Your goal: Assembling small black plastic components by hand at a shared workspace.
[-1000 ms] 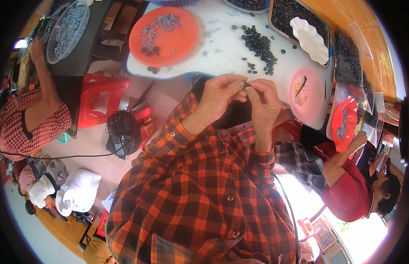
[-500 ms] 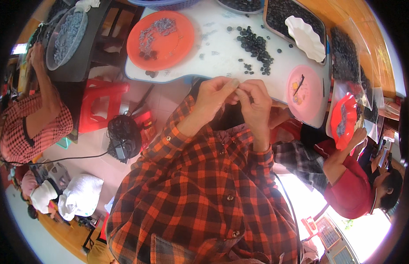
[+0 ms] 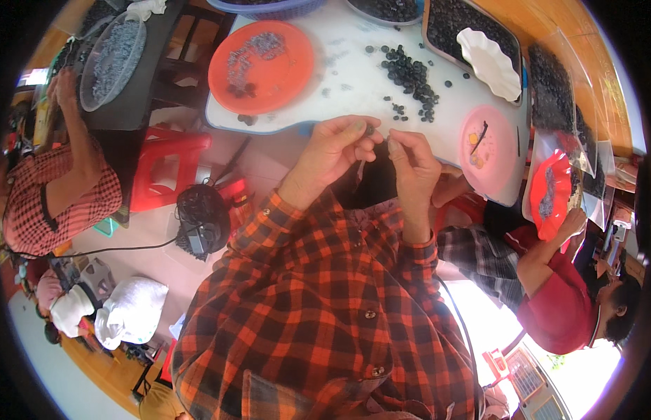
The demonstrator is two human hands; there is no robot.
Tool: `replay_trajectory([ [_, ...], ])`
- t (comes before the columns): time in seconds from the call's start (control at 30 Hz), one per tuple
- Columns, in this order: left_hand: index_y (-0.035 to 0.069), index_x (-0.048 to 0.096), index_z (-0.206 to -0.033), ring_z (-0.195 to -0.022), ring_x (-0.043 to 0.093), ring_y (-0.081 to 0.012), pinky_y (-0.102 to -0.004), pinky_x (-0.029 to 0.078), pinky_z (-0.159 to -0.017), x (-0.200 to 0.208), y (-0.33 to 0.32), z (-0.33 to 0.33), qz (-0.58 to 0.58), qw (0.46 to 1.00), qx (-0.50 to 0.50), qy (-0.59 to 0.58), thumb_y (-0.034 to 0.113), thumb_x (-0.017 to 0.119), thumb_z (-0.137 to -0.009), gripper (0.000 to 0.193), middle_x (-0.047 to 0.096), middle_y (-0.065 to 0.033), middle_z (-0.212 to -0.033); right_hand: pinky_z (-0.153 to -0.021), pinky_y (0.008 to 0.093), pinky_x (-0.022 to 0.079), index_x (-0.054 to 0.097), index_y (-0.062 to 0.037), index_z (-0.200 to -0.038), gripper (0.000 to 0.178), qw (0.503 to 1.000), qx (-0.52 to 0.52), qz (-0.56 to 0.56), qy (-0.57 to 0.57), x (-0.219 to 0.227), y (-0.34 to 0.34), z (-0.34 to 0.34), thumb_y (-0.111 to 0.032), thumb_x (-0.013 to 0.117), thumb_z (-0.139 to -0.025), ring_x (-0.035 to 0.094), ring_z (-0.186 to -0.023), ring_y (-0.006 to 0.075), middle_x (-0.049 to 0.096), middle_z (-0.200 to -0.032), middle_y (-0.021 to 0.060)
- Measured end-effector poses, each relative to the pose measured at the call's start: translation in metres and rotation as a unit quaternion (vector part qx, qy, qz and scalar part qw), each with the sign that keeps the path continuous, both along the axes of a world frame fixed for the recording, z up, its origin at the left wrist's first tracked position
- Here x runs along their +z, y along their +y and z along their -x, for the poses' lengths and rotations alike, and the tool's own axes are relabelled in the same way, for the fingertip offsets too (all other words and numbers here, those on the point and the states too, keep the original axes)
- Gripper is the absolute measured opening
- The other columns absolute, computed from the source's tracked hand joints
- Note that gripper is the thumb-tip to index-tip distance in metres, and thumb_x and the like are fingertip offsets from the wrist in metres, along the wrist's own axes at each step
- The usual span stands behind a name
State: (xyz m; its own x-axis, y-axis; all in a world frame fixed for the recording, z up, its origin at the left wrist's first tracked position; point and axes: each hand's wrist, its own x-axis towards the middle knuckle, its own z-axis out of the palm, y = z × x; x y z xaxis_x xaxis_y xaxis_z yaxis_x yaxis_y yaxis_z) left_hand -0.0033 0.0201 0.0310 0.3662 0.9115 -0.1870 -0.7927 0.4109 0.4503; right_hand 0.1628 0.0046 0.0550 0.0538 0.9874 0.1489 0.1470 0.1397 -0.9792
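My left hand (image 3: 337, 148) is raised just off the table's near edge, its thumb and fingers pinching a small round black piece (image 3: 369, 130). Beside it and slightly apart is my right hand (image 3: 415, 162), thumb and forefinger pressed together; whatever is between those tips is too small to make out. Ahead of both, a loose pile of similar round black pieces (image 3: 408, 75) lies on the white table (image 3: 339, 91). Left of the pile, an orange-red plate (image 3: 283, 87) carries small grey pieces (image 3: 265, 45) and a few dark ones.
A pink plate (image 3: 504, 164) holds a thin black stick and yellowish bits. Behind it are a white wavy-edged dish (image 3: 488, 63) and a tray of black pieces (image 3: 465, 21). Co-workers sit left (image 3: 66, 189) and right (image 3: 560, 301). A red stool (image 3: 168, 168) stands at left.
My two hands, fingertips together before, have come apart a little. A black piece now shows in my left fingers. The whole view has shifted slightly.
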Motion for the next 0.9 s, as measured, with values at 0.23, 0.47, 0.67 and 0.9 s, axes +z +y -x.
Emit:
replay_trajectory([
  [0.23, -0.008, 0.061, -0.110, -0.072, 0.061, -0.0101, -0.0271, 0.059, -0.064, 0.004, -0.003, -0.001, 0.001, 1.000, 0.028, 0.004, 0.016, 0.059, -0.096, 0.028, 0.065, -0.0121, -0.090, -0.072, 0.0195, 0.046, 0.067, 0.0006, -0.101, 0.013, 1.000, 0.000, 0.013, -0.007, 0.003, -0.001, 0.004, 0.002, 0.063, -0.089, 0.057, -0.082, 0.0066, 0.062, -0.095, 0.0022],
  [0.47, -0.007, 0.061, -0.109, -0.066, 0.057, -0.0079, -0.0332, 0.063, -0.069, 0.010, 0.003, -0.003, 0.004, 0.997, 0.067, 0.044, 0.017, 0.058, -0.097, 0.027, 0.062, -0.0094, -0.084, -0.072, 0.0194, 0.045, 0.067, 0.0010, -0.100, 0.012, 0.999, -0.005, 0.036, -0.012, -0.001, -0.002, 0.004, 0.003, 0.063, -0.089, 0.056, -0.080, 0.0058, 0.061, -0.092, 0.0012],
  [0.67, -0.006, 0.061, -0.106, -0.061, 0.056, -0.0077, -0.0317, 0.061, -0.061, 0.027, 0.036, 0.015, 0.027, 0.984, 0.099, 0.145, 0.022, 0.056, -0.099, 0.030, 0.060, -0.0058, -0.077, -0.070, 0.0195, 0.045, 0.068, 0.0001, -0.100, 0.012, 0.999, -0.010, 0.031, -0.011, -0.013, -0.001, -0.001, 0.002, 0.064, -0.089, 0.055, -0.078, 0.0056, 0.061, -0.090, 0.0009],
  [0.9, -0.006, 0.062, -0.101, -0.070, 0.061, -0.0134, -0.0325, 0.060, -0.069, 0.065, 0.134, 0.068, -0.104, 0.939, 0.216, 0.247, 0.019, 0.059, -0.096, 0.026, 0.061, -0.0081, -0.079, -0.066, 0.0196, 0.044, 0.069, -0.0001, -0.100, 0.012, 0.999, -0.022, 0.005, -0.038, -0.015, -0.002, -0.005, 0.002, 0.065, -0.088, 0.053, -0.073, 0.0053, 0.061, -0.088, 0.0008],
])
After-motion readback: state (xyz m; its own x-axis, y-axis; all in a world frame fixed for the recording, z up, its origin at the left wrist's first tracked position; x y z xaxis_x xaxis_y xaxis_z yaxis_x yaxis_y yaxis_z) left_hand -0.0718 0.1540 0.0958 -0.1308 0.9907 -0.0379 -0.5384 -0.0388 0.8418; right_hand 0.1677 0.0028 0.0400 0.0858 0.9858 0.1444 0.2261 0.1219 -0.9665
